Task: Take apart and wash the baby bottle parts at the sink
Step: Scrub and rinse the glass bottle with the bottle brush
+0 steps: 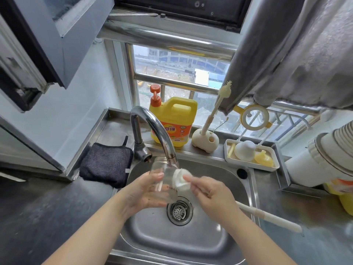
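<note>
My left hand (145, 190) grips a clear glass baby bottle (162, 175) over the steel sink (214, 180), its open mouth pointing up toward the tap spout (160, 134). My right hand (212, 196) holds a long white bottle brush; its handle (271, 217) runs out to the right over the counter. The white sponge head (180, 178) presses against the bottle's side, just under the spout. A white cap (244, 151) and a yellow part (264, 159) lie in a white tray (248, 166) at the right.
A yellow dish-soap jug (174, 121) with an orange pump stands on the sill behind the tap. Beside it is a cream holder with a thin nipple brush (205, 138). A dark cloth (107, 163) lies left of the sink. The drain strainer (179, 210) sits mid-basin. A grey curtain (286, 60) hangs upper right.
</note>
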A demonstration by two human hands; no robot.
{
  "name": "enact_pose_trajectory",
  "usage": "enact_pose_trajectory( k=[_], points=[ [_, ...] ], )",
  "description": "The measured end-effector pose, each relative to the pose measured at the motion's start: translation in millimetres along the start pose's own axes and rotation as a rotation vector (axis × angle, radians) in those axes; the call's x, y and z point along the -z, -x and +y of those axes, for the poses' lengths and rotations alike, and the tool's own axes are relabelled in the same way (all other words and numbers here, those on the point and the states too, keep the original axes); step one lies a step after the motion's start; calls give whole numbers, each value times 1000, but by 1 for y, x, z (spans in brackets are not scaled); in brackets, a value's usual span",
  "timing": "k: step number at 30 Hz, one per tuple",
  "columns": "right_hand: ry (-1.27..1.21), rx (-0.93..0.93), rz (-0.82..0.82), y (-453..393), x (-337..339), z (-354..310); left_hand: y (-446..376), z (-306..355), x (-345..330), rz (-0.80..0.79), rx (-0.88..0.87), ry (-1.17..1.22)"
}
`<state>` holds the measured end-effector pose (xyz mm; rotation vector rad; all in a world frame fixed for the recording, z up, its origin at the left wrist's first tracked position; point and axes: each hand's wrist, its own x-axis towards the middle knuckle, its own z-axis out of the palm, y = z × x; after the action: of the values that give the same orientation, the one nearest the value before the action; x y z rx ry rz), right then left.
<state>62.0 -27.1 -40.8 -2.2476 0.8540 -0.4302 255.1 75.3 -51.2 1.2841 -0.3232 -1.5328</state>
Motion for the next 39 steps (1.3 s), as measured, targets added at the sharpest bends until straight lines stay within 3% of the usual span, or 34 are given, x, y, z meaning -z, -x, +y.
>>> enact_pose_trajectory(
  k=[3, 8, 14, 16, 20, 25, 39],
  points=[
    [0, -74, 32, -21, 1, -7, 1, -1, -1, 8, 3, 20],
    [44, 142, -57, 0, -15, -26, -4, 1, 11, 2, -20, 96],
    [56, -35, 28, -12, -4, 1, -2, -3, 8, -85, 14, 162],
    [4, 17, 61, -19, -8, -12, -3, 0, 6, -103, 6, 189],
    [0, 111, 1, -1, -16, -13, -2, 5, 9, -188, -18, 73],
    [11, 8, 69, -13, -5, 4, -6, -4, 6, -131, -45, -27],
    [-53, 56, 48, -5, -18, -9, -13, -3, -4, -54, -159, -137]
  ],
)
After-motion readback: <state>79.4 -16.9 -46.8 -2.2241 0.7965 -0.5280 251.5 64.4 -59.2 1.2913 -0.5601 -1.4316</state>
